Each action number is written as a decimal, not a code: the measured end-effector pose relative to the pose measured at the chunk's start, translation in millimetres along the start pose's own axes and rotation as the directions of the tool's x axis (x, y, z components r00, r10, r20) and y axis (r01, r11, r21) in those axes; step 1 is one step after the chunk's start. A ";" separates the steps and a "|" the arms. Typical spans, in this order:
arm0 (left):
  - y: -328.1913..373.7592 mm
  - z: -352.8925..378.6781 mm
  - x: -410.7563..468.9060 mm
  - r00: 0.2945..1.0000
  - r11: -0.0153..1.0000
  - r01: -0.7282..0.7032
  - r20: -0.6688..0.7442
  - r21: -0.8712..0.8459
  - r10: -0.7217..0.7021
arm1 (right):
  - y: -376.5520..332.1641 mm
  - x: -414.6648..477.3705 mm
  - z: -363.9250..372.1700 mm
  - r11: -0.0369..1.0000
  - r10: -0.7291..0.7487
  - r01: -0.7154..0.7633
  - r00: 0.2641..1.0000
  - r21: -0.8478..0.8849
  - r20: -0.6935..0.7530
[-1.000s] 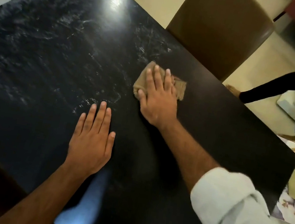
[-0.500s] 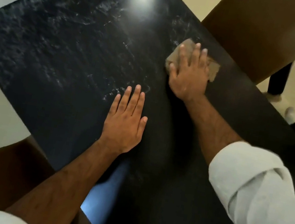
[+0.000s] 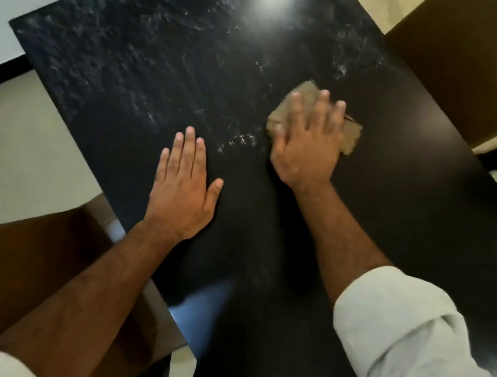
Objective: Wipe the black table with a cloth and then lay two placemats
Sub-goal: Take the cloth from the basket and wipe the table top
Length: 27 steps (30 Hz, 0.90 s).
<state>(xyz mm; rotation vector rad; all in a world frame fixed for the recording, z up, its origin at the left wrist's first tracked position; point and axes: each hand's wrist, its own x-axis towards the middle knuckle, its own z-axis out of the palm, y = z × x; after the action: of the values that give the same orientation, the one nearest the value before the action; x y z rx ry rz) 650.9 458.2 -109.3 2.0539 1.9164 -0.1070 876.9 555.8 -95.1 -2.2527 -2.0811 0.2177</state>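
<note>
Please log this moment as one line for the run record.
stage: wiping | right hand: pressing cloth on table | left hand: flat, empty | placemats: not visible

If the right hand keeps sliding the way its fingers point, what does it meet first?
Nothing, it seems: ahead of the right hand and its cloth lies only smeared black table up to the far edge.

A home dining area: a glossy black table (image 3: 148,71) on pale tiled floor (image 3: 16,140), with brown chairs drawn up at 1 o'clock (image 3: 482,60) and 8 o'clock (image 3: 3,271).
</note>
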 end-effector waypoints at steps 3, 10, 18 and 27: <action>-5.6 -5.1 0.1 1.000 0.998 -0.010 0.002 -0.063 0.010 | -43.6 -53.2 8.9 0.986 -0.165 0.165 0.986 0.014 0.028; -36.0 -6.4 -20.3 0.997 0.998 0.056 0.049 0.002 -0.056 | -1.4 -97.9 4.7 0.999 -0.052 0.053 0.996 -0.011 0.079; -48.5 -10.6 -23.2 0.999 0.979 -0.013 0.046 -0.205 0.023 | -82.2 -33.2 18.7 0.995 -0.099 0.099 0.995 0.004 0.026; -78.0 -35.7 -36.7 0.992 0.947 -0.041 0.103 -0.320 0.077 | -37.0 -158.9 5.1 0.985 -0.172 0.173 0.969 0.009 0.180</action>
<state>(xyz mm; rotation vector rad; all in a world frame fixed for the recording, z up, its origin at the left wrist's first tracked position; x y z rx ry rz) 564.9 436.6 -80.1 1.8457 1.6771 0.0915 827.8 400.4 -85.5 -2.1105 -2.3553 0.4183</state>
